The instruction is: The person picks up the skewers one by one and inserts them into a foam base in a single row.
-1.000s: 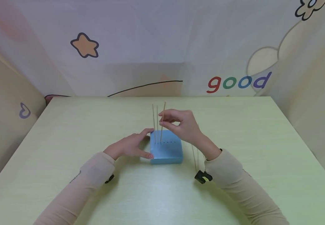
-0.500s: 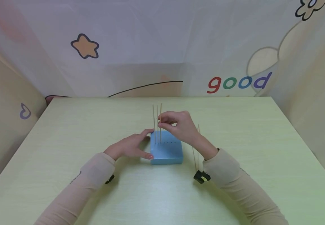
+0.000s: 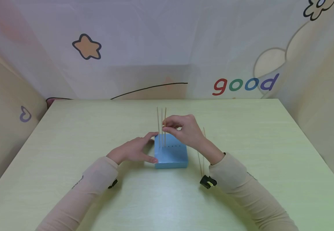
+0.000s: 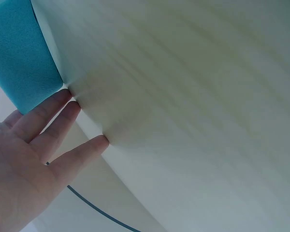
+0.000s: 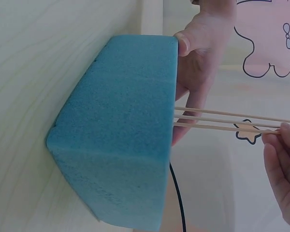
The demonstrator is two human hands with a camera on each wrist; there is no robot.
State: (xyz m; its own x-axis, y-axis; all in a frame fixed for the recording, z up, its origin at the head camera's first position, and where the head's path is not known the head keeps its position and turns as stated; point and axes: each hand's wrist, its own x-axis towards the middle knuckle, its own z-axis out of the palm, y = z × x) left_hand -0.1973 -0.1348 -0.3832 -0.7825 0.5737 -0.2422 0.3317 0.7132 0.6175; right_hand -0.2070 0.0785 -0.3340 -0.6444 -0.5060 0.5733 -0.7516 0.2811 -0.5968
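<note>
A blue foam block (image 3: pixel 171 157) lies on the table with a row of small holes across its top. Three thin wooden sticks rise from the left end of that row. My right hand (image 3: pixel 185 128) pinches the rightmost stick (image 3: pixel 165 139) between thumb and fingertips, high above the block. In the right wrist view this stick (image 5: pixel 212 127) runs straight into the block's top, beside the other two. Along the block's left side rests my left hand (image 3: pixel 135 149), thumb at the front corner and index finger at the back one. Its other fingers (image 4: pixel 82 154) extend straight in the left wrist view.
Several loose wooden sticks (image 3: pixel 199 163) lie on the table right of the block, partly hidden under the right wrist. Behind the table (image 3: pixel 68 128) hangs a printed cloth backdrop (image 3: pixel 143 38).
The rightmost stick has gone from slightly tilted to upright, its top shifting left and a little lower. My right hand has moved slightly left and down with it. The left hand stays put.
</note>
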